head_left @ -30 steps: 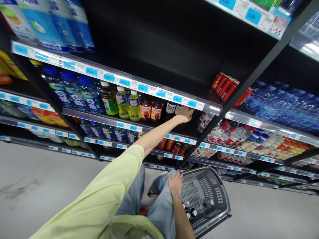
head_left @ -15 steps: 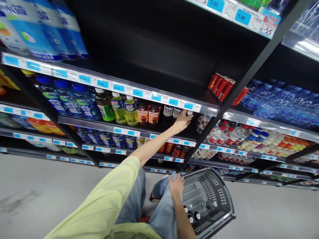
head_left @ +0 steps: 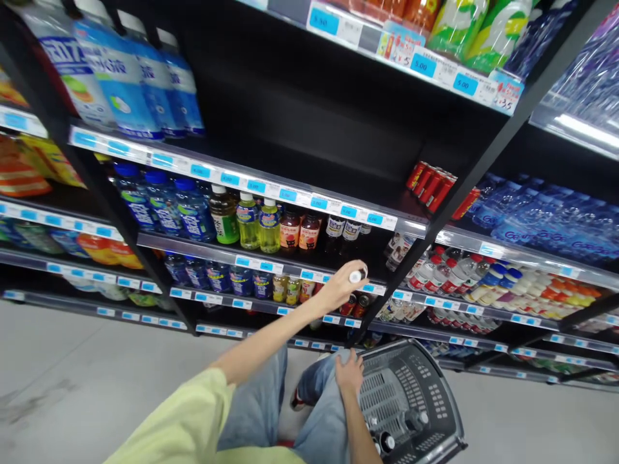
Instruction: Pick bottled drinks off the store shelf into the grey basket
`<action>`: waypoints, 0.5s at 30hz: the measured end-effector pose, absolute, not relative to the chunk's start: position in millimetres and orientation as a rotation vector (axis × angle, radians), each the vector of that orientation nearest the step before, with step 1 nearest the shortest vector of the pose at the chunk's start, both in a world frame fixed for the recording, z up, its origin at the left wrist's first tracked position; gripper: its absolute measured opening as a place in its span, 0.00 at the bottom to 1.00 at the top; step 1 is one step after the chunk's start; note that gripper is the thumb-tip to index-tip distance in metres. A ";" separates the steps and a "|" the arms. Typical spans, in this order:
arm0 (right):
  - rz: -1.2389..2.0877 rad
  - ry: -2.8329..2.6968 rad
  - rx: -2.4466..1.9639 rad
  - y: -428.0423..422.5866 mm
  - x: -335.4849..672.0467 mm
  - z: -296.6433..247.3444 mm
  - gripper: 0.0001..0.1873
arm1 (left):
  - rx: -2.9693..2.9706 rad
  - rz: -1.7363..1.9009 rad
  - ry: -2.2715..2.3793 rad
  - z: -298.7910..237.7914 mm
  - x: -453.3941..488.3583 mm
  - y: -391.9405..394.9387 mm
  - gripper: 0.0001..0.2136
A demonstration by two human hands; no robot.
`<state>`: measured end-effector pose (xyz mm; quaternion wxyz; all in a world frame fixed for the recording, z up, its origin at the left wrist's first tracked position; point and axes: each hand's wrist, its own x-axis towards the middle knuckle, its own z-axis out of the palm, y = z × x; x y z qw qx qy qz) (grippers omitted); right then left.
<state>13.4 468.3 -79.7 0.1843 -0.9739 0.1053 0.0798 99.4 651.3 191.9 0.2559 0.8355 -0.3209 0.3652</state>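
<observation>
Reading across the view as a clock face, orange and yellow packs (head_left: 29, 167) sit on a shelf far out just past nine o'clock, and large blue-labelled bottles (head_left: 128, 77) stand at ten. A yellow-green sleeve (head_left: 178, 412) comes in from between seven and eight. Bottles with blue caps (head_left: 157, 201) line the middle shelf just past nine, followed towards the hub by a dark bottle with a green label (head_left: 224, 216), yellow bottles (head_left: 249, 222) and bottles with orange labels (head_left: 299, 233). The left hand (head_left: 344, 283), a little way out between four and five o'clock, is closed around a white-capped bottle (head_left: 358, 276), in front of the shelf's edge; the cap faces the camera and the fingers hide most of the rest. Just above them, near three, dark bottles with white labels (head_left: 342, 233) stand on that shelf. The right hand (head_left: 349, 372), at half past five, rests on the knee of the jeans (head_left: 316, 412) with its fingers extended. Close beside it, towards five, a grey basket (head_left: 438, 393) has bottles inside. Red cans (head_left: 430, 183) sit between two and three, and blue water bottles (head_left: 546, 212) lie farther out near three.
</observation>
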 end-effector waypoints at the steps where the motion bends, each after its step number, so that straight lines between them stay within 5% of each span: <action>1: 0.226 0.296 -2.745 467.5 12.9 -80.6 0.35 | 2.248 1.033 -0.858 186.4 78.7 655.6 0.26; 6: 0.217 0.250 -2.729 465.7 8.9 -79.2 0.35 | 2.141 1.166 -0.559 165.8 -25.0 669.6 0.20; 10: 0.182 0.231 -2.746 467.8 2.3 -73.1 0.35 | 2.087 0.951 -0.110 145.5 -83.1 676.2 0.09; 15: 0.135 0.133 -2.726 468.4 -14.2 -66.4 0.32 | 2.074 0.686 0.179 94.4 -124.5 697.0 0.08</action>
